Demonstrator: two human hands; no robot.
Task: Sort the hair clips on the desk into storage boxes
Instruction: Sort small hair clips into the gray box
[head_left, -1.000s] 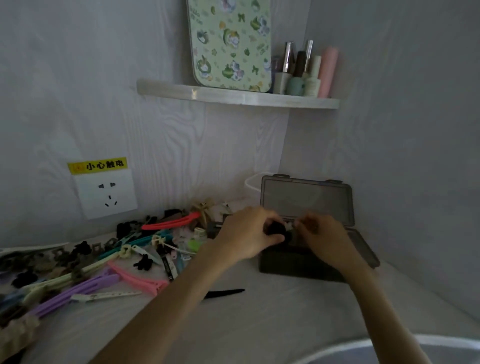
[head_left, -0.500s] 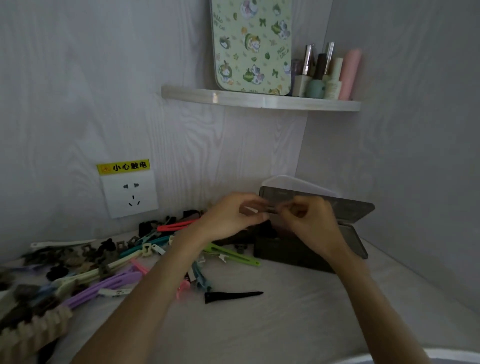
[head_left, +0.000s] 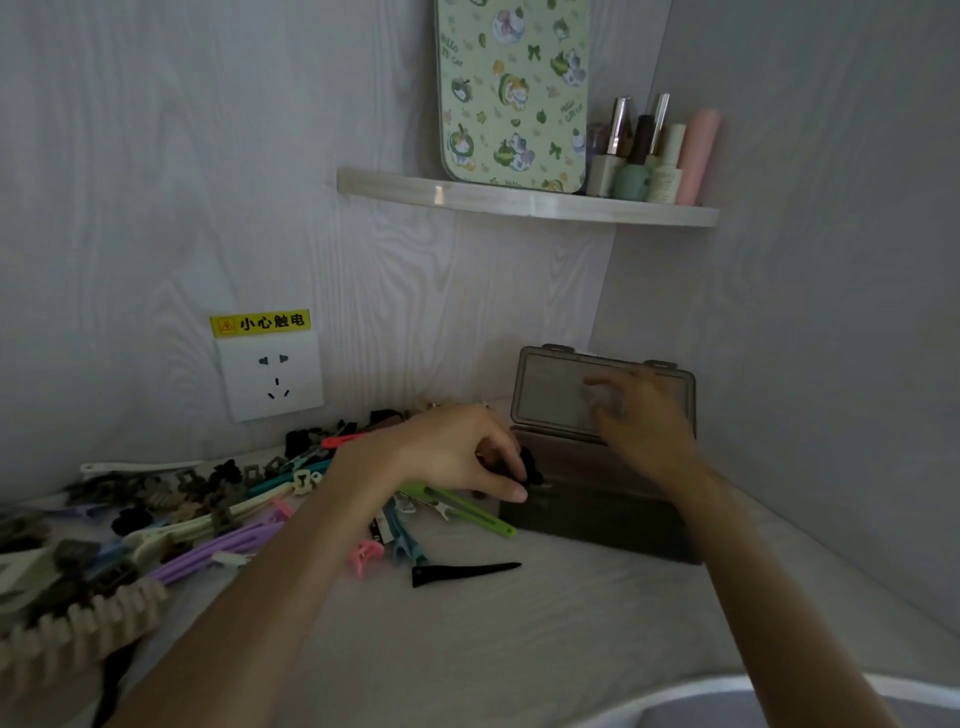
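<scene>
Item: small black claw-type hair clip (head_left: 527, 465), pinched in the curled fingers of the left hand (head_left: 457, 452) at the front-left corner of the smoky translucent plastic storage box (head_left: 597, 499), apparently just over its open compartment; whether the clip touches the box cannot be told. Handling, as judged: light, stiff plastic, sprung jaws, little risk of breakage; best taken across the body or the 2 lever tabs, since the teeth may snag on neighbours. Box lid (head_left: 602, 395): hinged upright at the rear, with the right hand (head_left: 644, 421) in front of it, fingers loosely spread and blurred, holding nothing that can be made out; contact with the lid cannot be told. Adjoining stock on the pale wood-grain worktop (head_left: 519, 649): lime-green long duckbill clip (head_left: 457, 506) just beside the box; black pointed flat clip (head_left: 462, 571) lying alone nearer the viewer; lilac long clips (head_left: 218, 548), a pink small clip (head_left: 366, 553), and a mixed heap of dark and cream claw clips (head_left: 171, 493) to the left. Surroundings: white wall socket (head_left: 270, 376) under a yellow warning label; corner shelf (head_left: 519, 202) carrying a green patterned panel (head_left: 514, 93) and several cosmetic bottles (head_left: 649, 156).
</scene>
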